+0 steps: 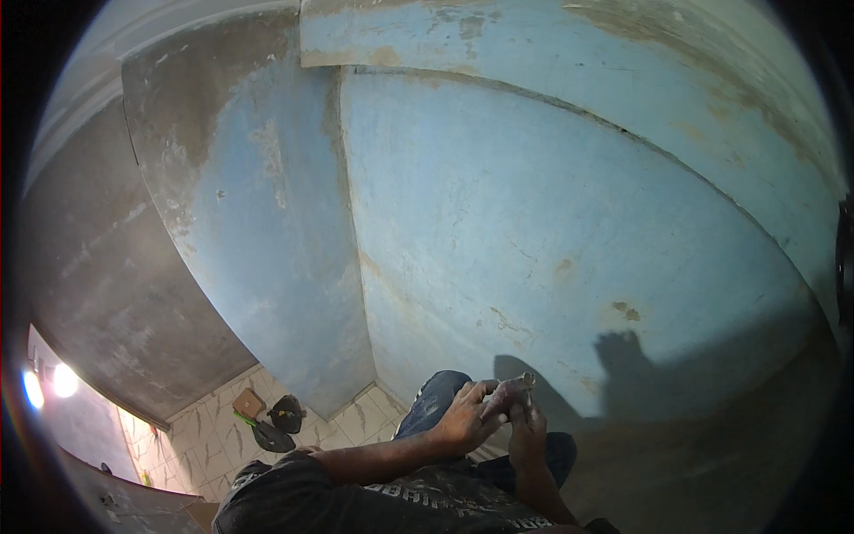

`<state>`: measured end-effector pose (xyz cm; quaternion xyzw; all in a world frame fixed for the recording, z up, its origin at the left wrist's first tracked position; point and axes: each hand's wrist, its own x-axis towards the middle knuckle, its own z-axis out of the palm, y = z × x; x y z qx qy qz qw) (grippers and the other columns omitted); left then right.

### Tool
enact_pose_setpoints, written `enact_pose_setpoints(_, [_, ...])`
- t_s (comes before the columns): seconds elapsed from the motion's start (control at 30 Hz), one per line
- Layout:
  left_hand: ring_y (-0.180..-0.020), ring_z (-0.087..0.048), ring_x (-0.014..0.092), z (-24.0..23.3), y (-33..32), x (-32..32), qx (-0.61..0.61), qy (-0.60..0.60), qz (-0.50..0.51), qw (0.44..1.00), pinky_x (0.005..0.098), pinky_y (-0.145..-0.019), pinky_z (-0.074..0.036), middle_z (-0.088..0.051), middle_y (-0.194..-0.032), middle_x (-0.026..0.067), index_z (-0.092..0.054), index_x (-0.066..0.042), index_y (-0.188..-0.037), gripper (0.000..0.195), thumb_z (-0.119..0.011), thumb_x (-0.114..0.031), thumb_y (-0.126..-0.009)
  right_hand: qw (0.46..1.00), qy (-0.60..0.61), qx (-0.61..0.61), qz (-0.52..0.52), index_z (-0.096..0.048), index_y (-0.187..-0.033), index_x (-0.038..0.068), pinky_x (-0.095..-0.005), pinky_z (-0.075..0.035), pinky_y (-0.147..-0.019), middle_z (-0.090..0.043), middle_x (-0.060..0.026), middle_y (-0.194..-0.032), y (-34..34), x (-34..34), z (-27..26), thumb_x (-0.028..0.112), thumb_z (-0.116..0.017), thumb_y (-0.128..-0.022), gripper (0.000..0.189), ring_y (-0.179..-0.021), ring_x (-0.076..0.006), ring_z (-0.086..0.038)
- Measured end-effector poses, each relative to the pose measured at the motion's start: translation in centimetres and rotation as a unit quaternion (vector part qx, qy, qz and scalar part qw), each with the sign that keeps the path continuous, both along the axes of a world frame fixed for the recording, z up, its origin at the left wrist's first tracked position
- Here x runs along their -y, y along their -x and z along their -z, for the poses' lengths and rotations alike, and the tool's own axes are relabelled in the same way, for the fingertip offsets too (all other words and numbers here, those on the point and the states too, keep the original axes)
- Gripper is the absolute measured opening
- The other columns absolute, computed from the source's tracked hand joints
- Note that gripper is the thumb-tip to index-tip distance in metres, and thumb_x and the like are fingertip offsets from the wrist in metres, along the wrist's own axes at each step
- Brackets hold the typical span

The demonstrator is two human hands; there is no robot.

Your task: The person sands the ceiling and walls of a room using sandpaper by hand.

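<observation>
Both hands meet over my lap, in front of a worn blue wall (467, 233). Between them is a reddish-brown folded sheet (505, 396), apparently sandpaper, with a pale frayed end pointing up and right. My left hand (464, 417) grips its left side, fingers curled around it. My right hand (527, 427) pinches the lower right part from below, thumb against the sheet. Fingers partly cover the sheet. Pale dust marks the fingers and my dark trousers (437, 394).
Bare patches and cracks mark the wall. A blue-grey pillar face (287, 267) juts out at left. On the marbled floor tiles (220, 434) lie a brown cardboard box (249, 402) and dark bag-like items (287, 414). Bright lamps (65, 380) shine through an opening at far left.
</observation>
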<state>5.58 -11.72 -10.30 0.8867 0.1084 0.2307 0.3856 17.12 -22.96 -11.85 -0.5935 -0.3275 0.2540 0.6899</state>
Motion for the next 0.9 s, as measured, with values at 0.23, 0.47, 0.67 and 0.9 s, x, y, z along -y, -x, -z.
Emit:
enact_pose_setpoints(0.23, [-0.135, -0.041, 0.036, -12.6, -0.8, -17.0, 0.376, -0.052, -0.038, 0.924, 0.0444, -0.112, -0.032, -0.039, -0.149, 0.0222, -0.034, 0.000, -0.146, 0.046, -0.040, -0.012, -0.102, 0.951, -0.116, 0.143, 0.247, -0.063, -0.108, -0.004, -0.0344, -0.050, -0.084, -0.062, -0.0107, -0.099, -8.0, 1.3, -5.4, 0.013, -0.060, -0.094, 0.022, -0.088, -0.0177, -0.059])
enact_pose_setpoints(0.47, [-0.126, -0.053, 0.037, -38.5, -1.9, -35.6, 0.490, -0.301, -0.376, 0.727, 0.0395, -0.103, -0.043, -0.057, -0.132, 0.0251, -0.050, 0.002, -0.136, 0.042, -0.042, -0.019, -0.102, 0.948, -0.145, 0.127, 0.254, -0.062, -0.101, -0.004, -0.0337, -0.051, -0.082, -0.063, -0.0106, -0.098, -9.7, 6.2, -4.2, 0.004, -0.060, -0.091, 0.014, -0.083, -0.0175, -0.061])
enact_pose_setpoints(0.67, [-0.141, -0.035, 0.041, -35.8, -18.5, -18.5, 0.451, -0.463, -0.240, 0.724, 0.0513, -0.116, -0.025, -0.037, -0.153, 0.0197, -0.044, -0.003, -0.144, 0.049, -0.047, -0.016, -0.097, 0.961, -0.077, 0.000, 0.266, -0.061, -0.098, -0.002, -0.0340, -0.051, -0.080, -0.062, -0.0077, -0.092, -8.3, 6.9, 0.1, 0.005, -0.060, -0.092, 0.009, -0.079, -0.0159, -0.060])
enact_pose_setpoints(0.9, [-0.143, -0.033, 0.028, -40.6, -11.1, -27.5, 0.601, -0.097, -0.217, 0.763, 0.0355, -0.117, -0.026, -0.038, -0.153, 0.0169, -0.037, 0.000, -0.147, 0.048, -0.038, -0.015, -0.101, 0.953, -0.123, 0.039, 0.275, -0.061, -0.101, -0.005, -0.0305, -0.049, -0.067, -0.061, -0.0085, -0.083, -10.5, 10.2, -0.6, 0.009, -0.059, -0.094, 0.016, -0.073, -0.0164, -0.060])
